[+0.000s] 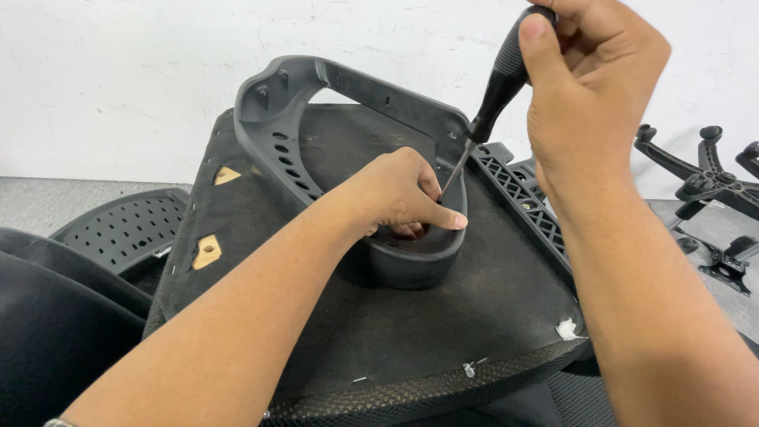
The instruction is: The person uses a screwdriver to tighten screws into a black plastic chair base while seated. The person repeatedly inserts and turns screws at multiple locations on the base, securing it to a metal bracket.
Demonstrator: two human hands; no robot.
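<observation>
Armrest frame [348, 119] on upturned seat base [443, 316], perforated panel [126, 229] left, castor base [711, 178] right, wall [118, 79] behind

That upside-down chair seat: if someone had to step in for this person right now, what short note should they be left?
Right hand: closed around the black handle of a screwdriver, held at a slant, its shaft running down into the armrest.
Left hand: fingers reach inside the lower end of the dark grey plastic armrest, at the screwdriver tip; whether it holds a screw cannot be seen.
Chair seat: lies underside up, black fabric, armrest on top of it.
Done: armrest set in place on the seat.
Left: the fastening under the tip looks in progress; two bare wooden screw holes show on the left edge.
</observation>
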